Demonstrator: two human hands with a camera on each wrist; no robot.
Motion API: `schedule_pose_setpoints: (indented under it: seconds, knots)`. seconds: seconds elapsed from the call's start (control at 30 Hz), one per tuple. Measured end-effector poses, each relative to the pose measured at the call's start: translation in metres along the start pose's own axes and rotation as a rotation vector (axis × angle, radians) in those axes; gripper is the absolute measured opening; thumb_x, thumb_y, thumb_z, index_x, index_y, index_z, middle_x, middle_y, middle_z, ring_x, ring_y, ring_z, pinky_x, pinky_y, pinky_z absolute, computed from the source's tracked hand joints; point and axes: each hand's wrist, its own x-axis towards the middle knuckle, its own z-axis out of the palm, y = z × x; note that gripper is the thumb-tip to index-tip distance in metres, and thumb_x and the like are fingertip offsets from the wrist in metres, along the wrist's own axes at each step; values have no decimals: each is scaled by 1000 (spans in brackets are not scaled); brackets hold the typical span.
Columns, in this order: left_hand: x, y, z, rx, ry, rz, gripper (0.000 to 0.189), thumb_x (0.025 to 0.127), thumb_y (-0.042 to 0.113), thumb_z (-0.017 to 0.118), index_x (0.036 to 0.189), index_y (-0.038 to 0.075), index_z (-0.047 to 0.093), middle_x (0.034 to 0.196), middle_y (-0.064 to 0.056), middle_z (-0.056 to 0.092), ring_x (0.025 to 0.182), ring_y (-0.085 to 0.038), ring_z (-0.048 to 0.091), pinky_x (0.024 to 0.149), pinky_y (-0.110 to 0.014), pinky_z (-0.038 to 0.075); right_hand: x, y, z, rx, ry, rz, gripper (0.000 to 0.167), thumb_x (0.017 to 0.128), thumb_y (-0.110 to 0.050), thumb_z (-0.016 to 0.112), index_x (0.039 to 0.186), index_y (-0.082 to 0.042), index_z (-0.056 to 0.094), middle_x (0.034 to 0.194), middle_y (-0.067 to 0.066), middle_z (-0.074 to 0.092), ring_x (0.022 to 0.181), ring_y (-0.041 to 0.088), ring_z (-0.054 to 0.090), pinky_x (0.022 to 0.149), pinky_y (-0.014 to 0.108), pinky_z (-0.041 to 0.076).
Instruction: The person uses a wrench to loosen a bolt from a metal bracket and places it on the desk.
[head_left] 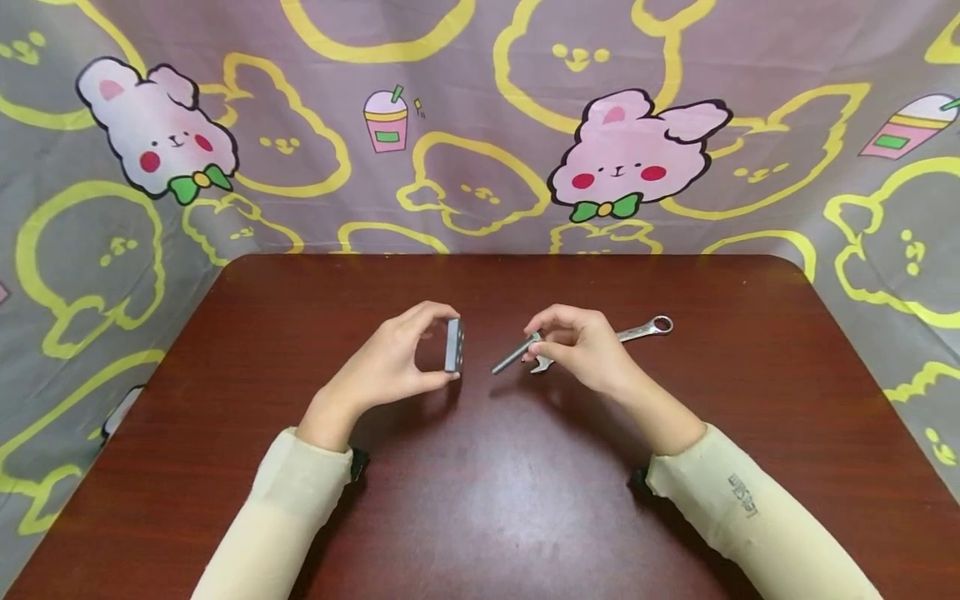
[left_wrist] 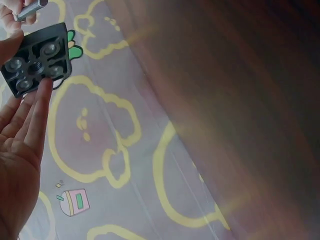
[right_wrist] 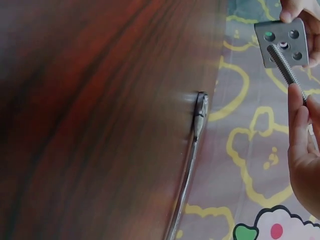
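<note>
My left hand (head_left: pixel 397 354) grips a square grey metal plate (head_left: pixel 453 346) by its edges, thumb on one side and fingers on the other. Several holes pierce the plate (right_wrist: pixel 282 42), one of them in the middle. Its other face (left_wrist: pixel 37 60) is dark and recessed. Between thumb and fingers, my right hand (head_left: pixel 581 342) pinches a threaded bolt (head_left: pixel 516 353) near its head. The bolt's free end points toward the plate; a gap separates them in the head view. Behind the right hand lies a combination wrench (head_left: pixel 637 332), partly hidden by it.
The brown wooden table (head_left: pixel 480 500) has rounded far corners. A patterned cloth (head_left: pixel 480 100) with cartoon animals hangs behind it and along both sides. In the right wrist view the wrench (right_wrist: pixel 199 117) lies on the tabletop, away from the plate.
</note>
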Motion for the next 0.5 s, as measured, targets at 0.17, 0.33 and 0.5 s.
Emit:
schedule_pose_setpoints:
  seconds: [0.17,0.33,0.5]
  knots:
    - [-9,-7,-11,28,-63,-92,65,71,16,86,127,9,54,118,-4,62,103,-22,68,92,-39,57,12,3,6,15,-56,-14,19,84,9,69,103,7,65,81,21,72,73,18,74,61,27,56]
    - [-16,-15,-20,39,-89,-142,66,71,14,87,127,8,54,119,-6,63,103,-24,68,91,-42,57,22,5,13,41,-109,-23,19,84,9,69,103,8,65,80,18,73,75,19,74,58,25,53]
    - [-20,-24,-27,60,-110,-167,67,70,14,87,128,7,54,120,-8,63,104,-25,68,91,-44,57,32,6,19,31,-142,-2,17,85,8,69,102,5,66,82,22,73,77,27,74,53,26,49]
